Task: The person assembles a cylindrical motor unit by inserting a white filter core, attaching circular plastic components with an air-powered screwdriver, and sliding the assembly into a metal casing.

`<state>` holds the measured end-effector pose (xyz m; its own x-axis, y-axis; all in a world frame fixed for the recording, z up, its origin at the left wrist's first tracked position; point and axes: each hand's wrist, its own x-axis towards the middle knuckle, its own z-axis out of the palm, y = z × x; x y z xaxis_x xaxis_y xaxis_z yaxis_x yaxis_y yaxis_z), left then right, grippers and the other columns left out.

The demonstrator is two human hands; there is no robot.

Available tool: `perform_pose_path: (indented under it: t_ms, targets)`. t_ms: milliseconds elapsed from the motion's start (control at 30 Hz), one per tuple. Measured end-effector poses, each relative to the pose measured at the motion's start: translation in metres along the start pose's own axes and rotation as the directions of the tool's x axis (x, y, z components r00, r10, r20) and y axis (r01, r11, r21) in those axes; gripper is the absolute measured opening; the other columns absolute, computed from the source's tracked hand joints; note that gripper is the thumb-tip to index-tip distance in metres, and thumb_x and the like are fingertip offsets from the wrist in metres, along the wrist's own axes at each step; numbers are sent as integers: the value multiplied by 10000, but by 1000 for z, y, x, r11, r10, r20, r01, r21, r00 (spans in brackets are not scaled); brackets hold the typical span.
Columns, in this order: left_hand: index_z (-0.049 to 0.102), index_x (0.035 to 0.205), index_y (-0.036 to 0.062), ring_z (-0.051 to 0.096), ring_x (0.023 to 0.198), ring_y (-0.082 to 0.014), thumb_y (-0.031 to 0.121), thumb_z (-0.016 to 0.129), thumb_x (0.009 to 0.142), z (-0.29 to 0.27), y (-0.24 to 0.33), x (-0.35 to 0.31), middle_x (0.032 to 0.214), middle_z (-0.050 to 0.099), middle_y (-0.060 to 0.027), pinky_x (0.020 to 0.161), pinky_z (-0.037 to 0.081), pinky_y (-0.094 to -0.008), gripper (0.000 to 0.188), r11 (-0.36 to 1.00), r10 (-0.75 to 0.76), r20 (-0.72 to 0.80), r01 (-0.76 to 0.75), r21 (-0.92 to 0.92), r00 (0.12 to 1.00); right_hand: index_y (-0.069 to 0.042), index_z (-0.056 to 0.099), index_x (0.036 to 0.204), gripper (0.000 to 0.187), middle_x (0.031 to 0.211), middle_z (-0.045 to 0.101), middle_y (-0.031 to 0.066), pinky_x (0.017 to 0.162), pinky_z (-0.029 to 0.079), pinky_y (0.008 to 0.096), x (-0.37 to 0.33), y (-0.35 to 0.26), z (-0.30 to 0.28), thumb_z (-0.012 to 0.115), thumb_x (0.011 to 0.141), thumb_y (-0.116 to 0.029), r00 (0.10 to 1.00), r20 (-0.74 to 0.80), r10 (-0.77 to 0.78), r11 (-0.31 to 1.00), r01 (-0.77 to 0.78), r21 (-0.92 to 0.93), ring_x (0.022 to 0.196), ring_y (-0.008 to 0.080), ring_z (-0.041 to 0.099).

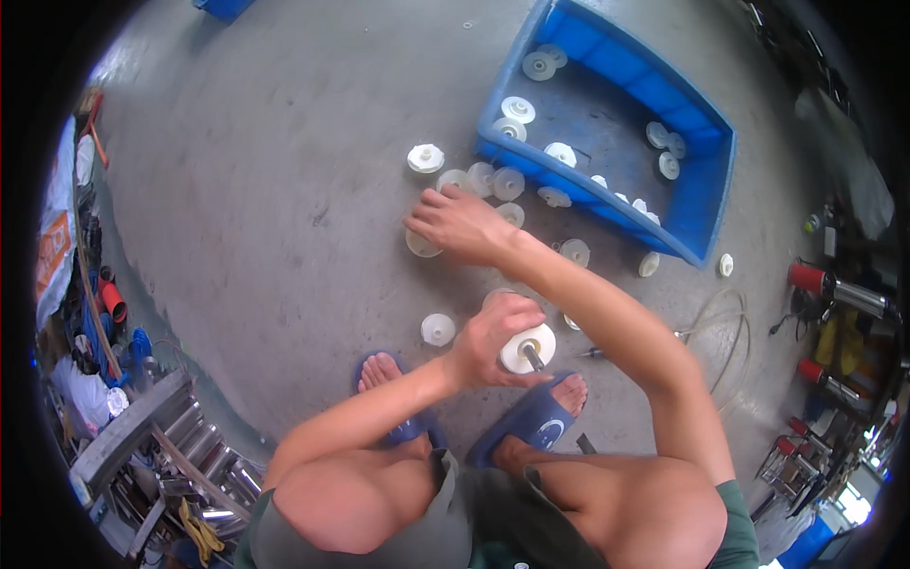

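White disc (527, 348): we've got our left hand (488, 341) closed on it, lower centre, on a rod.
Right hand (462, 225): fingers down on floor discs (493, 180), up-frame, nearer them.

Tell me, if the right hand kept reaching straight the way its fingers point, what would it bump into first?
Probably the white plastic disc lying alone on the floor just beyond the right hand; depth is hard to judge.

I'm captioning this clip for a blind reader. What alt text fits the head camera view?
Seen from above, a squatting person's left hand holds a white plastic disc on a metal rod, while the right hand reaches to similar white discs scattered on the concrete floor beside a blue crate holding more.
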<state>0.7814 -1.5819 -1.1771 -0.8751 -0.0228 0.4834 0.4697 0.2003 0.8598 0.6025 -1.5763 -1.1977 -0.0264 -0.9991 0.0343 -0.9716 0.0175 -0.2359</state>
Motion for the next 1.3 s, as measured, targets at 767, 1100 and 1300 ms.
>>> perform_pose_path:
  t_ms: [767,1100,1300]
  targets:
    - [482,1445,-26,740,1108,-337,395,1057,593,-8,-1,23,1213,725,-178,949,607,-430,1110,964,-267,-121,265,-35,956,-30,643,1285,482,1110,725,164,820,585,408,-170,46,-156,826,859,-161,549,-38,835,533,-791,300,973,314,720]
    - [622,1235,34,725,1020,-344,196,1012,619,10,-13,33,1114,715,-150,883,600,-429,746,984,-178,-123,179,0,976,-18,627,1273,402,1137,751,229,757,626,461,-258,214,-69,754,951,-222,412,-157,897,415,-910,-18,913,360,780]
    - [611,1284,23,742,944,-319,170,974,657,2,-5,43,1116,722,-156,828,605,-401,740,965,-230,-116,242,102,966,-20,664,1387,462,1057,758,97,696,561,286,-189,-2,-154,725,930,-9,666,-207,717,557,-369,744,789,142,686]
